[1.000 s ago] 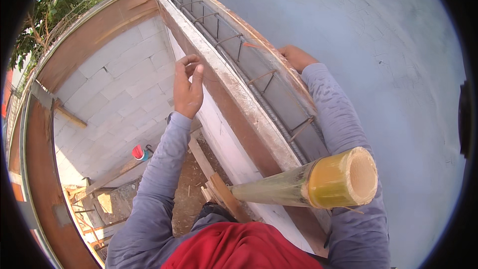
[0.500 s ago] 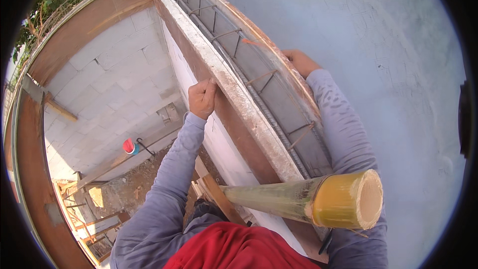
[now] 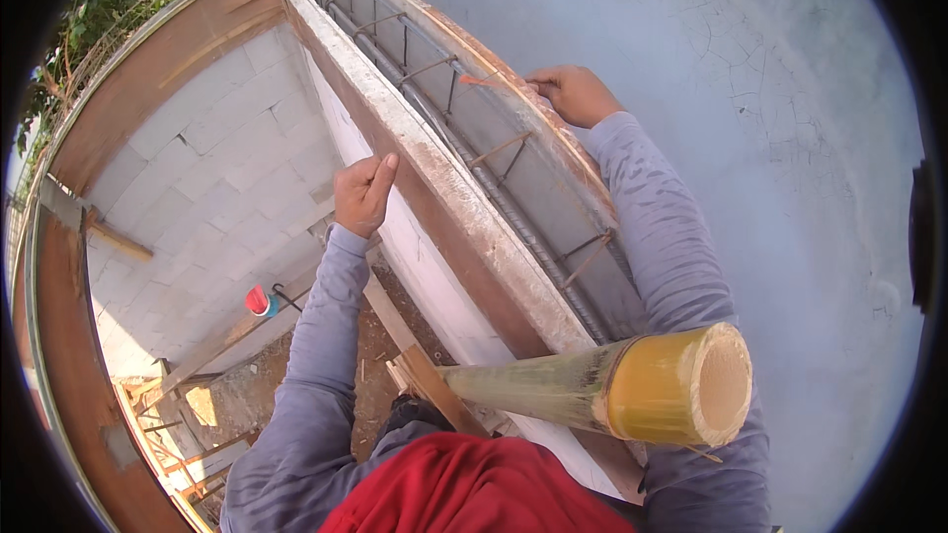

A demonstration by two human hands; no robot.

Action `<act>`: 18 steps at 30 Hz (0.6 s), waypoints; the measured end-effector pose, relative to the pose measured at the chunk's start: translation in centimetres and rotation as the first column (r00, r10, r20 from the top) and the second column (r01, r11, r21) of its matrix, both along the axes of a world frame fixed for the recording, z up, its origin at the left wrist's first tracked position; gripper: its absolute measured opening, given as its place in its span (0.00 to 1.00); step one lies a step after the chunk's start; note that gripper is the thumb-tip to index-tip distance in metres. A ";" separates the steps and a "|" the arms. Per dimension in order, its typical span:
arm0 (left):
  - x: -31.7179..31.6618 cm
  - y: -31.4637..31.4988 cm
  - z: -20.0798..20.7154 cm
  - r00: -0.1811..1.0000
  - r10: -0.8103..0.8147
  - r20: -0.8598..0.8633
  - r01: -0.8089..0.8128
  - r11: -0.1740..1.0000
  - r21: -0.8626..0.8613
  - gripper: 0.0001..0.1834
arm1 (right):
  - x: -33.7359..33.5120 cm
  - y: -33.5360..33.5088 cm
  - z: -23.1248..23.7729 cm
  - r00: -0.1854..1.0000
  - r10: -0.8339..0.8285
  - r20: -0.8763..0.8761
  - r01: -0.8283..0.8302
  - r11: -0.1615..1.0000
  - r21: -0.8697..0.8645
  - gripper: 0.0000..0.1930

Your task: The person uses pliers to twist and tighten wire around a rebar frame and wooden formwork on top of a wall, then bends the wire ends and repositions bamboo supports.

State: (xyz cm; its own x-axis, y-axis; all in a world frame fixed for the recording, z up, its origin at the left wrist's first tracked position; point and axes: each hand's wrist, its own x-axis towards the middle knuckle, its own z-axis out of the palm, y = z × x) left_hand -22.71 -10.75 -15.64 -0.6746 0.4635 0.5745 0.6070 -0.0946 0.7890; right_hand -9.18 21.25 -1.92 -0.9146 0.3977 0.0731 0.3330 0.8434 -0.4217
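Note:
My left hand (image 3: 365, 195) is closed, thumb against the curled fingers, just left of the near formwork board (image 3: 464, 281). Whether anything thin is inside that fist, I cannot make out. Across the form, my right hand (image 3: 578, 96) has its fingertips pinched together at the top edge of the far board (image 3: 504, 74); what they hold, if anything, is hidden. Between the two boards runs a cage of steel rebar (image 3: 509, 202) with wire stirrups. A bit of orange string (image 3: 478, 81) lies by the far board, close to my right fingertips.
A thick bamboo pole (image 3: 612, 390) stands up close on my right, its cut end toward me. Beyond the far board rises a blue-grey wall (image 3: 750, 197). Down to the left are a block wall (image 3: 207, 128), a red and blue container (image 3: 261, 300) and timber framing (image 3: 69, 336).
My left hand has drawn left, a little away from the near board. My right hand has moved forward and left along the far board. The view has shifted slightly.

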 end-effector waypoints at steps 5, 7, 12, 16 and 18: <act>2.4 -1.1 4.3 0.997 -0.008 0.080 0.007 1.000 0.020 0.30 | -1.4 -2.0 2.8 0.993 -0.076 -0.091 0.105 0.923 0.370 0.09; 1.9 -1.2 5.2 0.997 0.014 0.075 -0.013 1.000 -0.017 0.32 | -2.1 -3.1 5.4 0.997 -0.066 -0.041 0.078 0.829 0.553 0.10; 0.9 -2.2 7.4 0.976 -0.114 0.188 0.129 0.989 -0.068 0.31 | -4.2 -7.4 13.0 0.953 0.234 0.191 -0.234 0.168 0.958 0.11; -0.4 -1.8 9.9 0.990 -0.091 -0.111 0.059 0.963 -0.263 0.25 | -3.4 -11.9 17.1 0.845 0.438 0.307 -0.325 -0.036 0.945 0.11; -0.3 -2.0 10.9 0.979 -0.042 -0.201 -0.016 0.960 -0.280 0.22 | -3.8 -14.4 16.6 0.721 0.567 0.398 -0.420 -0.099 0.902 0.11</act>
